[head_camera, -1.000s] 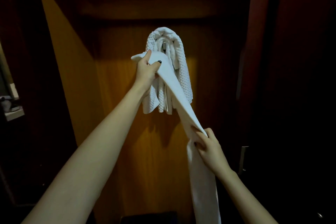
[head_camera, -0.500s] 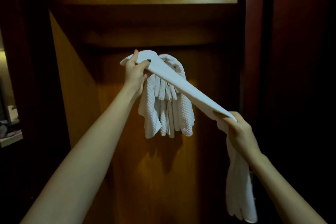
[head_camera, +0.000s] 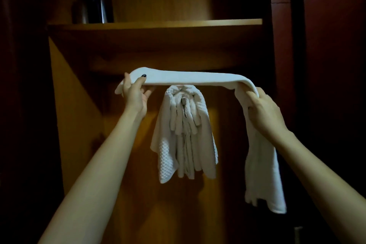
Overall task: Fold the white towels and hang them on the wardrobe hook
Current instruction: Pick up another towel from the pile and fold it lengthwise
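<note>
The folded white towel (head_camera: 190, 78) is held level just above the hook (head_camera: 183, 102), which already bears hung towels (head_camera: 188, 136); the left hand (head_camera: 135, 96) pinches one end, the right hand (head_camera: 265, 110) grips the other, tail dangling. Hanging looks to be in hand: next, its middle must come down onto the hook.

In dim light, an orange-brown wooden wardrobe (head_camera: 75, 121) has a shelf (head_camera: 178, 24) up high with a dark shiny pot (head_camera: 93, 4) on its left end, and a dark red-brown wall (head_camera: 332, 85) stands to the right.
</note>
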`<move>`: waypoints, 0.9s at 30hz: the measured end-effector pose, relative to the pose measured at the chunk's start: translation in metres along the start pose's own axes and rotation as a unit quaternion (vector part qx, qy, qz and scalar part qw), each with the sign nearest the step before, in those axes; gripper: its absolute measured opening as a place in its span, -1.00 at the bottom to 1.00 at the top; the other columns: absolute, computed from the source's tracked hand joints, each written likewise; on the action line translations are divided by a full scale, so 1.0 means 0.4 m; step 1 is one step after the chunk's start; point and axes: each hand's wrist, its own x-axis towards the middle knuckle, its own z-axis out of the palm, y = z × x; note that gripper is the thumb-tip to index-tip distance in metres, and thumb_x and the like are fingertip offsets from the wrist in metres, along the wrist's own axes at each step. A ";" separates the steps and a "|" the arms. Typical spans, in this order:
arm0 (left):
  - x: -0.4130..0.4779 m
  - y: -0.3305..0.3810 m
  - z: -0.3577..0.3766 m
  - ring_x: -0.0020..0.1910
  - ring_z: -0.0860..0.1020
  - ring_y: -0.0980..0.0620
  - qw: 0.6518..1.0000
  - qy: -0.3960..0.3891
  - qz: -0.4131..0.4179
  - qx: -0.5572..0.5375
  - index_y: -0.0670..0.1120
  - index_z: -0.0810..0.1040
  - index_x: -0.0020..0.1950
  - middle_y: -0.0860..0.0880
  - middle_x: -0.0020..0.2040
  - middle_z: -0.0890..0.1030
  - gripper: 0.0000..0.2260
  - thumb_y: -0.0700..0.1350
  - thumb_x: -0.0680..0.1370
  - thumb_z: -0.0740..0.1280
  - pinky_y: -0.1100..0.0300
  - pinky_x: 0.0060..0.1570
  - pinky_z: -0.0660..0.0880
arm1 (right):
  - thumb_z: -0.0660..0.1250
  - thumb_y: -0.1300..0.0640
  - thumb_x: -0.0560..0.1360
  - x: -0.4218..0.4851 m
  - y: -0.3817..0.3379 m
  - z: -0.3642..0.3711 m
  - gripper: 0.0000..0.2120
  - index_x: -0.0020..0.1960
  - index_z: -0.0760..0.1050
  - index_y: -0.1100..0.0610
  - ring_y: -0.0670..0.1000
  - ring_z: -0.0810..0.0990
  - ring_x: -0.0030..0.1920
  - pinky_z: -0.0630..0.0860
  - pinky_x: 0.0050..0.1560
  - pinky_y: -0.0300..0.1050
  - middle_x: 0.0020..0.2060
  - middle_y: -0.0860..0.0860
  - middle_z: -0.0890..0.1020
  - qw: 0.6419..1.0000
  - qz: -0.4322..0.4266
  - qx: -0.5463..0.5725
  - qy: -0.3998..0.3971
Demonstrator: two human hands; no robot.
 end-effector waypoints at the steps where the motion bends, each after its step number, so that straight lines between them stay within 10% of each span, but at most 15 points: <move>1: 0.010 0.004 -0.007 0.24 0.45 -0.11 1.000 0.003 0.000 0.001 -0.05 -0.05 0.58 -0.17 0.37 0.33 -0.33 -0.32 0.58 0.23 0.05 0.00 0.55 | 0.10 0.30 0.54 0.025 -0.001 0.011 -0.48 0.47 0.27 0.00 0.22 0.47 -0.03 0.45 -0.17 0.04 0.15 0.15 0.47 1.000 -0.019 -0.018 0.004; 8: 0.170 -0.054 -0.089 0.47 0.21 -0.27 0.997 0.044 0.000 0.065 -0.02 0.06 0.57 -0.18 0.52 0.17 -0.45 -0.19 0.62 0.21 -0.05 0.21 0.43 | 0.00 0.18 0.59 0.240 0.007 0.117 -0.53 0.47 0.29 -0.02 0.13 0.52 -0.01 0.48 -0.12 -0.01 0.12 0.11 0.53 0.999 -0.027 -0.039 -0.026; 27: 0.421 -0.274 -0.299 0.37 0.38 -0.08 0.992 0.070 0.016 0.102 -0.01 0.26 0.50 -0.03 0.45 0.35 -0.57 0.01 0.64 0.19 0.01 0.15 0.49 | 0.13 0.29 0.57 0.488 0.068 0.534 -0.44 0.53 0.22 -0.03 0.16 0.57 -0.25 0.26 -0.39 -0.20 0.16 0.22 0.55 0.993 -0.073 -0.058 -0.078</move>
